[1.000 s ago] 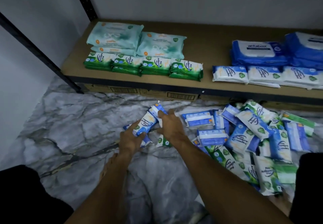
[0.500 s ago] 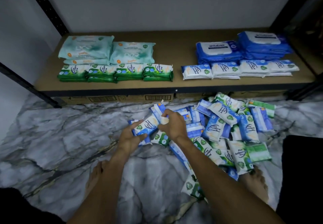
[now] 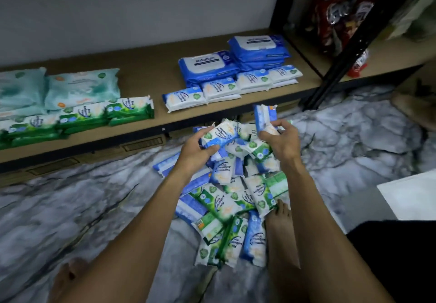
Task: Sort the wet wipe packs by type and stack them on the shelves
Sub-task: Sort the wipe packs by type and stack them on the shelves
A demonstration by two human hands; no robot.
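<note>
A heap of small blue and green wipe packs [image 3: 238, 198] lies on the marble floor in front of the low shelf [image 3: 155, 73]. Above the heap my left hand [image 3: 195, 154] grips a small blue-and-white pack [image 3: 219, 135]. My right hand [image 3: 282, 141] holds other blue packs [image 3: 264, 116] standing on end. On the shelf are pale teal large packs [image 3: 80, 87] with small green packs [image 3: 127, 110] in front at the left. To the right sit large blue packs [image 3: 207, 64] behind a row of small blue-and-white packs [image 3: 219, 89].
A black shelf post [image 3: 342, 59] rises at the right, with red and dark bags [image 3: 342, 7] on the neighbouring shelf behind it. Flattened cardboard [image 3: 141, 142] lies under the shelf. My bare feet [image 3: 280, 217] rest on the floor beside the heap. A white sheet [image 3: 410, 196] lies at the right.
The view has swung to the right and closer. Both hands have lifted higher over the heap with their blue packs and have moved apart.
</note>
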